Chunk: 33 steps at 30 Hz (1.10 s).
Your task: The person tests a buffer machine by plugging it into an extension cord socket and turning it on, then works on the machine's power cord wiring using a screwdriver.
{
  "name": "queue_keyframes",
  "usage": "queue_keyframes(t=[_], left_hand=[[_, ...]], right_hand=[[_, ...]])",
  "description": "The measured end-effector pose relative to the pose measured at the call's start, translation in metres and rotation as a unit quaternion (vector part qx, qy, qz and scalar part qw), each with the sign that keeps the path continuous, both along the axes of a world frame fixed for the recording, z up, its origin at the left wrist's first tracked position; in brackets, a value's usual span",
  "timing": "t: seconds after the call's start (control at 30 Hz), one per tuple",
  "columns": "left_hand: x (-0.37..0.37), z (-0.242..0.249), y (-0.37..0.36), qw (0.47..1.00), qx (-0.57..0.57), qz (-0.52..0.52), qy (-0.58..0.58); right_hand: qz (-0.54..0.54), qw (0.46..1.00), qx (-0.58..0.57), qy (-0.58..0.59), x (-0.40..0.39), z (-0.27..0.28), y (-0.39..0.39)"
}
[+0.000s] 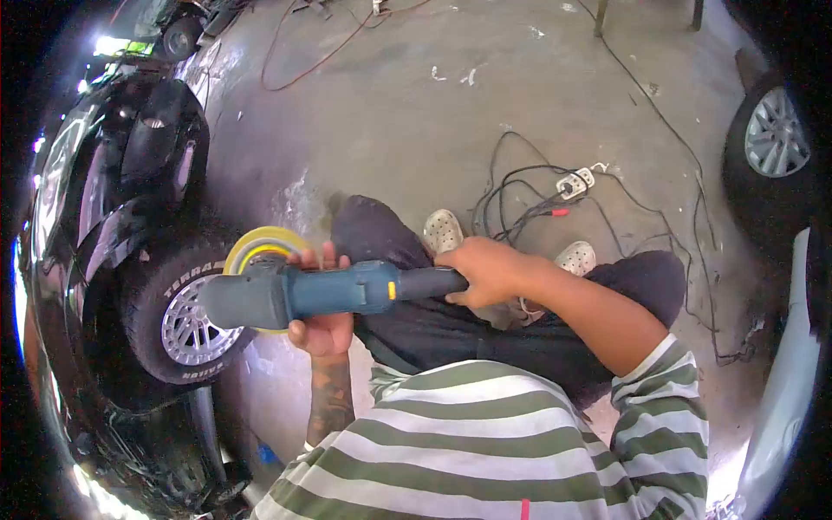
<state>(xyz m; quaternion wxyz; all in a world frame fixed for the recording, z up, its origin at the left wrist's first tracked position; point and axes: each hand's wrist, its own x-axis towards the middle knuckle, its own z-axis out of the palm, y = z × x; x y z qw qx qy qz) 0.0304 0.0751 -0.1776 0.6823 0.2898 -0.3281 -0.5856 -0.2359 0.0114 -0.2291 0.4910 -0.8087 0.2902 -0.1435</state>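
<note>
A blue and black power polisher (347, 290) lies level across my lap, its grey head pointing left and its yellow-rimmed round pad (264, 238) partly hidden beneath the head. My left hand (328, 325) cradles the body from below near the head, with fingertips showing on the far side and the thumb on the near side. The black rear handle is gripped by my right hand (490, 270). Just left of the tool's head is a black car's wheel (195, 325) with a silver rim.
The black car (95, 208) fills the left side. On the floor ahead lie tangled black cables (520, 195) and a white power strip (575, 183). A loose car wheel (776, 134) and a pale curved panel (784, 373) are at right. An orange hose (325, 59) runs along the far floor.
</note>
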Motion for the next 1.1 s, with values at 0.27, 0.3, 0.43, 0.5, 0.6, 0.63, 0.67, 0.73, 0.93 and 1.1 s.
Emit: queue_keyframes(t=[0.27,0.3,0.43,0.5,0.6,0.63,0.67,0.73,0.93,1.1], left_hand=[[0.006,0.013,0.027,0.985,0.100,-0.054,-0.128],[0.008,0.014,0.031,0.985,0.100,-0.052,-0.128],[0.012,0.001,0.062,0.980,0.139,-0.095,-0.104],[0.011,-0.010,0.077,0.983,0.158,-0.081,-0.040],[0.009,-0.011,0.084,0.969,0.212,-0.128,0.003],[0.008,-0.002,0.084,0.949,0.269,-0.154,-0.048],[0.005,0.008,0.085,0.924,0.324,-0.180,-0.100],[-0.008,0.037,0.103,0.864,0.323,-0.322,-0.215],[0.019,0.144,0.024,0.718,-0.040,-0.587,-0.371],[0.029,0.162,-0.048,0.775,-0.028,-0.384,-0.501]], right_hand=[[-0.072,0.996,-0.047,0.030,0.011,-0.018,0.010],[-0.091,0.992,-0.083,0.007,0.010,-0.019,0.010],[-0.093,0.974,-0.206,0.004,-0.001,-0.022,-0.007],[-0.117,0.949,-0.291,-0.022,-0.010,-0.013,-0.020],[-0.119,0.935,-0.331,-0.035,-0.010,-0.023,-0.022],[-0.118,0.935,-0.333,-0.028,-0.010,-0.029,-0.023],[-0.140,0.926,-0.348,-0.036,-0.010,-0.036,-0.025],[-0.159,0.918,-0.360,-0.043,-0.013,-0.042,-0.032],[-0.099,0.887,-0.447,-0.053,-0.013,-0.019,-0.055],[-0.134,0.896,-0.420,-0.052,-0.011,-0.022,-0.053]])
